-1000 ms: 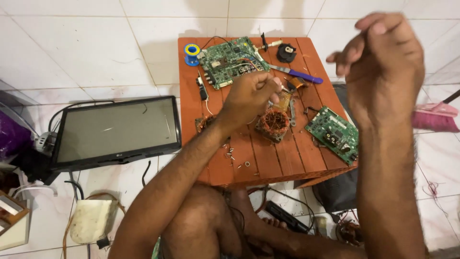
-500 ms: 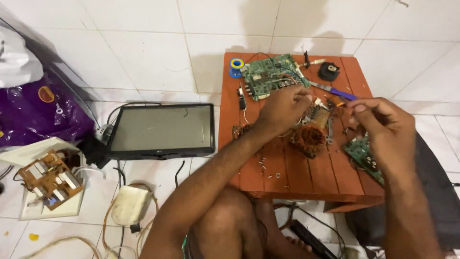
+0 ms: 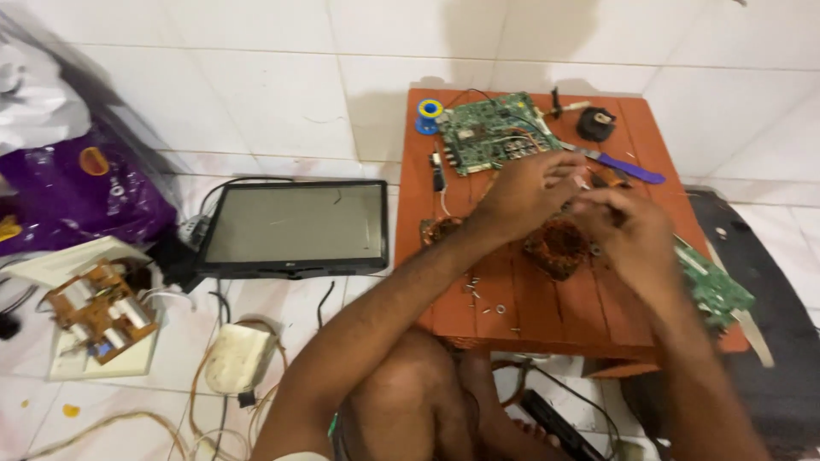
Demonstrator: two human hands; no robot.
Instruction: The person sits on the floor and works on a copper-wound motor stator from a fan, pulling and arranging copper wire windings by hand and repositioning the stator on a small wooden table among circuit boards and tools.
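While both of my hands crowd together above the copper-wound coil [image 3: 557,246], the head view shows it resting on the low orange wooden table [image 3: 547,316], right in front of my knees, where I can look straight down on it. My left hand [image 3: 528,192] reaches across from the near side with fingers bent inward, and my right hand [image 3: 628,235] curls beside it, touching or nearly so. Whether either pinches a wire or a small part I cannot tell; motion blurs the fingertips.

Around them, a green circuit board [image 3: 494,134] lies at the far edge beside a blue solder spool [image 3: 430,112], and a purple-handled tool [image 3: 628,167] lies just beyond my knuckles. A second green board [image 3: 713,290] overhangs the right edge under my forearm, close enough to get nudged. Loose screws [image 3: 485,299] dot the planks near my left wrist. Off the table, a flat monitor [image 3: 295,226] lies face up on the tiled floor [image 3: 282,94], well apart.
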